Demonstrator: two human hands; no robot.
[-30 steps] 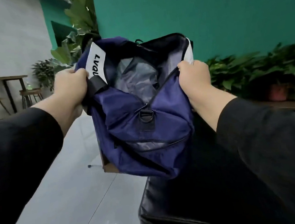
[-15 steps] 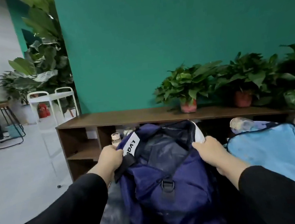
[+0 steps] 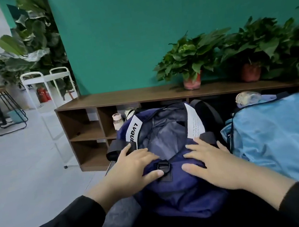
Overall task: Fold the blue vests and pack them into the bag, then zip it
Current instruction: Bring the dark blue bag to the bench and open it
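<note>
The left hand point(image 3: 133, 169) and right hand point(image 3: 210, 164) lie flat, fingers spread, on the near end of the navy bag point(image 3: 174, 184), either side of its buckle point(image 3: 164, 169). Keeping the mouth propped wide would ease packing the light-blue vests point(image 3: 275, 135) heaped just beside it. A second ago both hands gripped the raised bag's rim; now it rests on the dark surface.

Single head view looks forward and down, close over the hands point(image 3: 172, 167)
</note>
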